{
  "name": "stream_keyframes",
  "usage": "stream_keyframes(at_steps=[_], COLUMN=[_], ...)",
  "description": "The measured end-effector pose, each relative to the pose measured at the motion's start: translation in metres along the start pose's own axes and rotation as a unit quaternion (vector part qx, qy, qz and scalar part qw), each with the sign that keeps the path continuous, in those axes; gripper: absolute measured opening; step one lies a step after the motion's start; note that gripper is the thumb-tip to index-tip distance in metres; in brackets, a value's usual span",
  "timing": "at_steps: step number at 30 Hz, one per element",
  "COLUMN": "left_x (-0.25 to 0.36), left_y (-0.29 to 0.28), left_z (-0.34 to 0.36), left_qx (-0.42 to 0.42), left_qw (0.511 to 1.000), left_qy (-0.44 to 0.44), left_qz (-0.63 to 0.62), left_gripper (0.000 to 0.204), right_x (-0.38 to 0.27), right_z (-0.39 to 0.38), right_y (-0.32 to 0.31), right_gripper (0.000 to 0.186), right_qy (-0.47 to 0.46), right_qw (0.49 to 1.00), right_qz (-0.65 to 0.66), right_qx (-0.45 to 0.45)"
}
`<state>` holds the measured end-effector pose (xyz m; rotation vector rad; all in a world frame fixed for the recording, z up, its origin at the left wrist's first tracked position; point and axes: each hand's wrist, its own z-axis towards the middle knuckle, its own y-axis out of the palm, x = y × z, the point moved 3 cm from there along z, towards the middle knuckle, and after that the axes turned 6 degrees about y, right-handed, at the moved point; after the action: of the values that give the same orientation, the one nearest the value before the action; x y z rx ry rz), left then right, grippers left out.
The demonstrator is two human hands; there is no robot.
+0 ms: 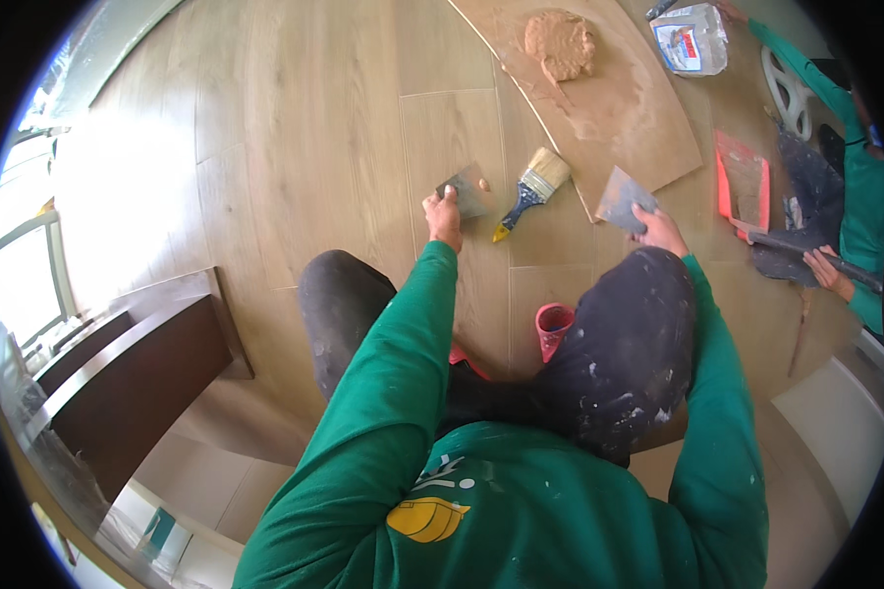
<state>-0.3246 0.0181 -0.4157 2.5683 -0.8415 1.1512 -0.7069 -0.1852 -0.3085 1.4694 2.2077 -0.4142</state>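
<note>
My left hand (442, 216) grips a flat metal spreader (469, 191) just left of a paintbrush (540, 180) with a blue handle and yellow tip, lying on the wooden floor. My right hand (658, 231) holds another flat metal spreader (621, 196) by the lower edge of a tan board (648, 137). On that board, near the top of the view, sits a lumpy mound of tan putty-like paste (560, 44).
A plastic jug (690, 39) stands beyond the board. At right, a co-worker (864, 196) in green holds a dark pole beside a red dustpan-like tool (743, 182). Dark wooden furniture (152, 383) is at lower left. A pink footwear item (554, 329) shows between my knees.
</note>
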Motion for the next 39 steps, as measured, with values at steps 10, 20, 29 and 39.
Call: stream_keyframes(at_steps=[10,20,29,39], left_x=[-0.028,-0.004,-0.037,0.002], left_y=[-0.013,-0.004,-0.041,-0.013], left_z=[0.03,0.008,0.035,0.015], left_qx=[-0.09,-0.047,0.044,-0.045], left_qw=[0.987,0.998,0.999,0.995], left_qy=[-0.012,-0.007,0.012,-0.037], left_qz=[-0.131,-0.045,-0.001,-0.081], left_gripper=[0.044,0.041,0.045,0.038], right_x=[-0.163,-0.158,-0.185,-0.203], right_z=[0.082,0.185,0.148,0.027], right_y=[0.077,0.074,0.072,0.137], right_gripper=[0.034,0.043,0.04,0.037], right_qy=[-0.467,-0.57,-0.493,-0.453], right_qw=[0.678,0.536,0.588,0.814], right_qz=[-0.542,-0.594,-0.641,-0.33], right_qx=[0.167,0.188,0.033,-0.15])
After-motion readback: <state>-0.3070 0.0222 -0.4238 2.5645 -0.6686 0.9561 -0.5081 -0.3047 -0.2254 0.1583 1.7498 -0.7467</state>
